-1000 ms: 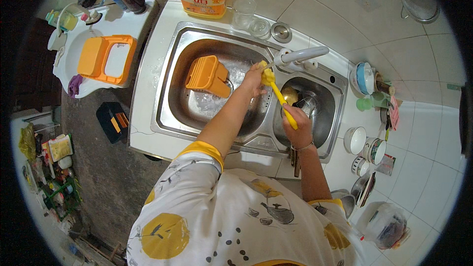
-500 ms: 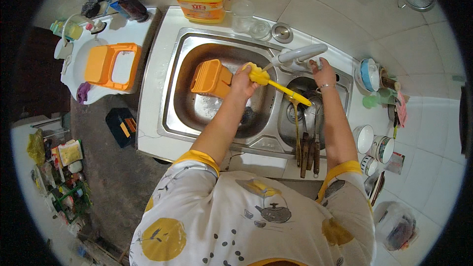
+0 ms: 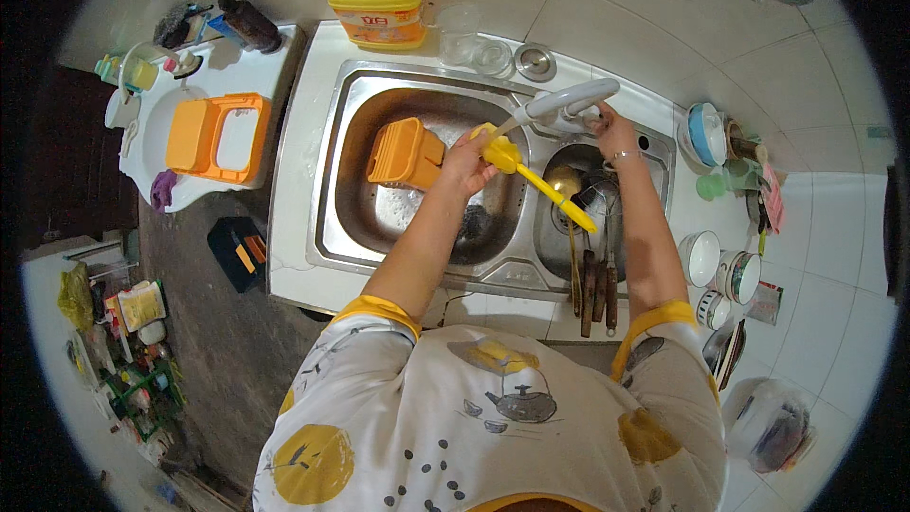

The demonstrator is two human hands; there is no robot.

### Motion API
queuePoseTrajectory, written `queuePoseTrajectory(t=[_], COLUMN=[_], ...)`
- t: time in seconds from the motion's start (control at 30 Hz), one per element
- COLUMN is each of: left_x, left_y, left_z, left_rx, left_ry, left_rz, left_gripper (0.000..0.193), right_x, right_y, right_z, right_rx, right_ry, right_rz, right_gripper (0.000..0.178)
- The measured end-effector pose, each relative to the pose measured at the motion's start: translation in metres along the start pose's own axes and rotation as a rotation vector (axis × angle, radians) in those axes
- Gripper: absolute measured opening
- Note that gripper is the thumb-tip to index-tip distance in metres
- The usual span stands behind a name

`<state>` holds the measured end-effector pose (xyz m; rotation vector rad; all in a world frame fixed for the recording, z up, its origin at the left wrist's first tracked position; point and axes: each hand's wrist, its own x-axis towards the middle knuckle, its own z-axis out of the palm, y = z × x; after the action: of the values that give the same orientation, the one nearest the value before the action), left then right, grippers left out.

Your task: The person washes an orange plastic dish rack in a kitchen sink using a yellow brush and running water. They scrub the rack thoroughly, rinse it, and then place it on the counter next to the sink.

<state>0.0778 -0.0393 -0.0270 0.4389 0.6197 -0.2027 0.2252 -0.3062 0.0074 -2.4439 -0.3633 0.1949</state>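
Left hand (image 3: 463, 163): fingers closed on the lobed head of a yellow scrubber (image 3: 504, 155), smooth, long-handled, held over the divider of the sink, handle slanting across the smaller basin. Right hand (image 3: 614, 131): at the base of the pale, curved faucet (image 3: 576, 93), which partly hides the fingertips; whether they grip, I cannot tell. Double sink (image 3: 324, 228), brushed steel, rounded corners, set in a white counter (image 3: 292, 237). In its larger basin, one ribbed orange plastic container (image 3: 406, 154). Wall (image 3: 654, 24): pale glossy tile. Floor (image 3: 213, 351): dull, dark. Wooden-handled utensils (image 3: 597, 294) crowd the smaller basin's near rim. Behind the sink, a yellow pump jug (image 3: 377, 19) and clear glasses (image 3: 460, 45); rightward, round bowls (image 3: 701, 261); leftward, a white washbasin (image 3: 152, 130) bearing an orange frame (image 3: 254, 137).
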Motion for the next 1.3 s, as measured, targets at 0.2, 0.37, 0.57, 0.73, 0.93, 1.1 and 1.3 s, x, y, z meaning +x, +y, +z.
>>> queuePoseTrajectory(t=[0.2, 0.37, 0.57, 0.73, 0.93, 1.1, 1.3], left_x=[0.007, 0.017, 0.013, 0.033, 0.013, 0.037, 0.004], left_y=[0.006, -0.017, -0.020, -0.017, -0.006, -0.016, 0.006], left_z=[-0.014, -0.004, 0.017, -0.002, 0.026, 0.002, -0.020], left_rx=[-0.123, -0.233, -0.104, -0.261, -0.329, -0.159, -0.212], left_ry=[0.050, 0.122, 0.267, 0.271, 0.274, 0.248, 0.024], left_rz=[0.023, 0.084, 0.211, 0.069, -0.031, 0.005, -0.117], left_gripper=[0.021, 0.019, 0.019, 0.026, 0.038, 0.032, 0.039], right_x=[-0.120, -0.166, -0.190, -0.197, -0.207, -0.207, -0.183], right_y=[-0.085, -0.083, -0.133, -0.144, -0.136, -0.136, -0.103], right_z=[-0.024, 0.030, 0.016, 0.022, 0.027, 0.030, 0.040], right_rx=[0.509, 0.135, -0.173, -0.319, -0.352, -0.316, 0.328], right_ry=[-0.606, -0.027, -0.023, -0.049, -0.105, -0.108, -0.069], right_rz=[0.536, -0.357, -0.355, -0.336, -0.250, -0.176, 0.027], right_gripper=[0.048, 0.041, 0.044, 0.047, 0.053, 0.049, 0.036])
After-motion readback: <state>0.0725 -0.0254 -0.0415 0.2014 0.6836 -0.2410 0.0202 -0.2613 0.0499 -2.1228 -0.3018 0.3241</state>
